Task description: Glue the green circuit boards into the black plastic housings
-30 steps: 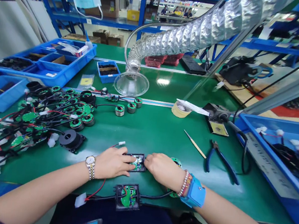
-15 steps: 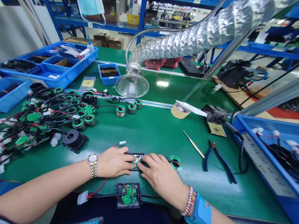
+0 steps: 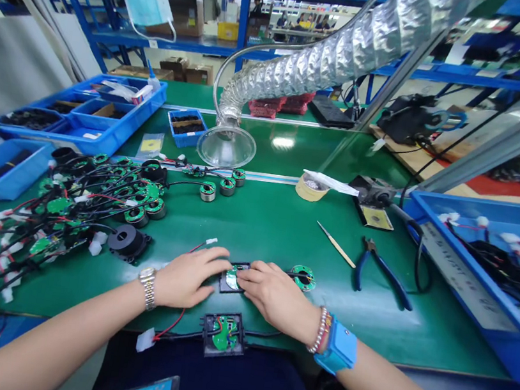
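A small black plastic case (image 3: 223, 288) with a green circuit board (image 3: 231, 279) in it lies on the green bench between my hands. My right hand (image 3: 272, 295) is closed on the case's right side, its fingertips over the board. Just left of the case is my left hand (image 3: 188, 276), fingers apart and holding nothing. A cable runs from under my right hand to a round green board (image 3: 303, 278). Nearer the bench edge lies a second open black case (image 3: 224, 334), with a green board, wires and a white connector (image 3: 145, 339).
Wired boards (image 3: 62, 206) are heaped at left, beside a round black housing (image 3: 128, 242). To the right lie a wooden-handled pointed tool (image 3: 336, 244) and blue-handled cutters (image 3: 384, 274). A blue bin (image 3: 470, 283) holds cables. An extraction hood (image 3: 227, 146) hangs over the bench.
My left hand has drawn back left from the black case, its fingers coming off it. My right hand stays at the case, and more of the board now shows.
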`<state>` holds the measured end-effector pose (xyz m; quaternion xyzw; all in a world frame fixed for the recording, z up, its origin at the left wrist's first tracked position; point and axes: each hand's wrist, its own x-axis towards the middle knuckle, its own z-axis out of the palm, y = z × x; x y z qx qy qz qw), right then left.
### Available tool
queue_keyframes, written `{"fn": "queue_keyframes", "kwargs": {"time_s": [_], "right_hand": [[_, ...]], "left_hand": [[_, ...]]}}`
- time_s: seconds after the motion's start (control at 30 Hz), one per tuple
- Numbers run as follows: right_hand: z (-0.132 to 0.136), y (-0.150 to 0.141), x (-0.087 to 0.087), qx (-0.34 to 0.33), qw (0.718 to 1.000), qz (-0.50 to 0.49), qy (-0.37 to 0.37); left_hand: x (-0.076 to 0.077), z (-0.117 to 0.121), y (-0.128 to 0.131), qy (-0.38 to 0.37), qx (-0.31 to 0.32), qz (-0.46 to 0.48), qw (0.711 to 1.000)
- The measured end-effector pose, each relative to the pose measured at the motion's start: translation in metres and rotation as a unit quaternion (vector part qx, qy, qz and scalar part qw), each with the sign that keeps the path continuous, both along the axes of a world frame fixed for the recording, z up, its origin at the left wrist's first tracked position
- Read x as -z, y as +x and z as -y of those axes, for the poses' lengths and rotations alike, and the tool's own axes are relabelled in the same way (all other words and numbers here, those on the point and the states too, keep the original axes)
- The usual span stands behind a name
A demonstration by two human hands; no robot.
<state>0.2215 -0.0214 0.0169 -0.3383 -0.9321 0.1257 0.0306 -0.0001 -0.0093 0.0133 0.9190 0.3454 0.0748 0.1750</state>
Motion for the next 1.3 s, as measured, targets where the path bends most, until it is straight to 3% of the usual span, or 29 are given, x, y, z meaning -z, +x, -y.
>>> {"fn": "queue_keyframes", "kwargs": {"time_s": [0.1, 0.17, 0.33, 0.47, 0.57, 0.7, 0.87, 1.1, 1.3], "right_hand": [[0.000, -0.001, 0.002, -0.001, 1.000, -0.031, -0.001], [0.000, -0.002, 0.003, -0.006, 0.999, -0.052, -0.001], [0.001, -0.001, 0.005, -0.011, 0.998, -0.057, 0.005], [0.002, -0.001, 0.007, -0.015, 0.998, -0.054, 0.017], [0.001, -0.001, 0.008, -0.020, 0.998, -0.055, 0.015], [0.001, 0.000, 0.007, -0.020, 0.998, -0.059, 0.001], [0.005, -0.005, 0.007, -0.003, 0.999, -0.029, 0.019], [0.009, -0.021, 0.002, 0.043, 0.998, 0.046, 0.031], [0.008, -0.023, -0.004, 0.042, 0.998, 0.039, 0.013]], "left_hand": [[0.006, 0.004, -0.008, -0.050, -0.118, 0.052, 0.990], [0.011, 0.003, -0.011, -0.044, -0.153, 0.050, 0.986], [0.014, -0.003, -0.010, 0.003, -0.137, 0.006, 0.990], [0.006, -0.005, -0.006, -0.016, -0.134, -0.037, 0.990], [0.003, -0.002, -0.003, -0.015, -0.119, 0.004, 0.993], [0.012, 0.009, 0.000, 0.053, -0.074, 0.024, 0.996], [0.020, 0.014, 0.004, 0.140, -0.049, -0.085, 0.985], [0.011, 0.011, 0.013, 0.112, -0.012, -0.179, 0.977], [0.012, 0.015, 0.016, 0.097, -0.045, -0.187, 0.977]]}}
